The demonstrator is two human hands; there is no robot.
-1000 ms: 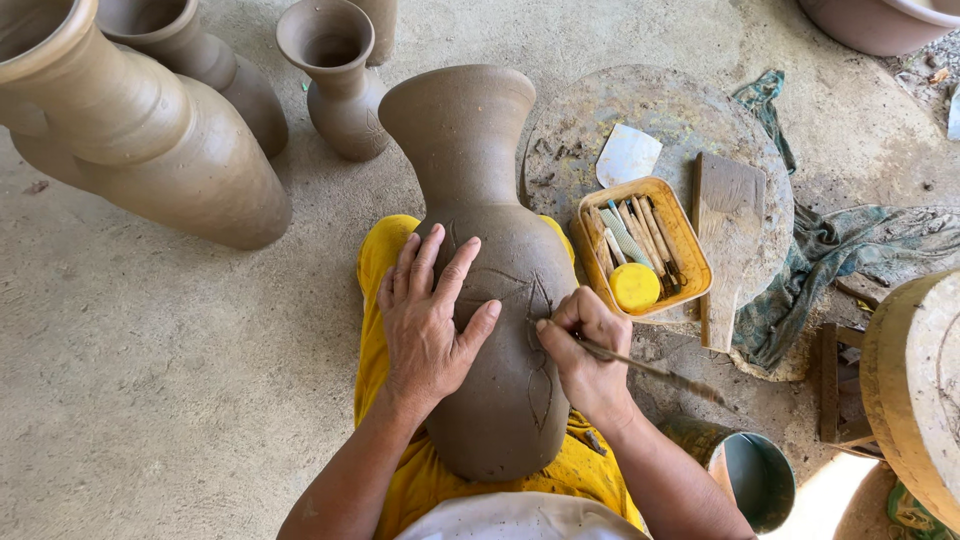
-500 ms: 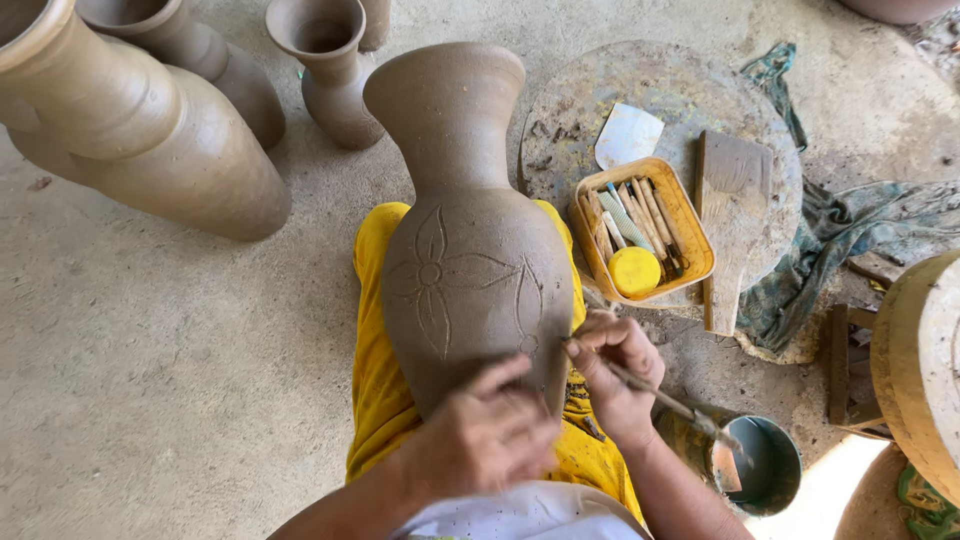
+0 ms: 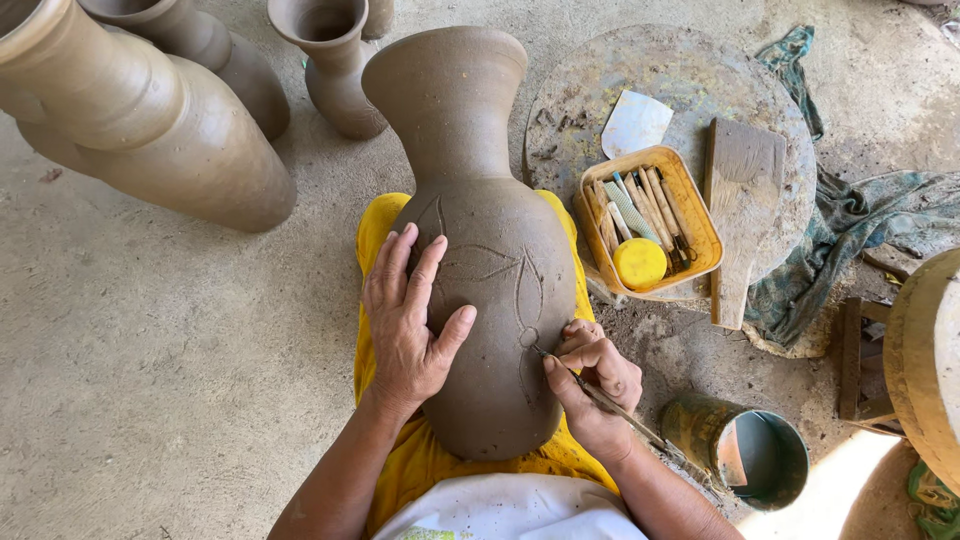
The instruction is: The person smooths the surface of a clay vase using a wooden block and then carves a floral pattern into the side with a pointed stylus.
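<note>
A tall brown clay vase (image 3: 480, 250) lies on my lap over yellow cloth, its mouth pointing away from me. Leaf and petal lines are cut into its belly. My left hand (image 3: 410, 320) rests flat on the vase's left side, fingers spread. My right hand (image 3: 595, 385) pinches a thin carving tool (image 3: 610, 405) whose tip touches the vase's right side, by the carved lines.
Several unfired clay vases (image 3: 150, 120) stand at the upper left. A round board (image 3: 690, 80) holds an orange tray of tools (image 3: 690, 215), a yellow sponge (image 3: 640, 262) and a wooden paddle (image 3: 742, 200). A metal can (image 3: 750, 455) sits at my right, rags beyond.
The vase has been turned on my lap, so the carved pattern now faces right. My left hand moved from the vase's near end back up onto its left side.
</note>
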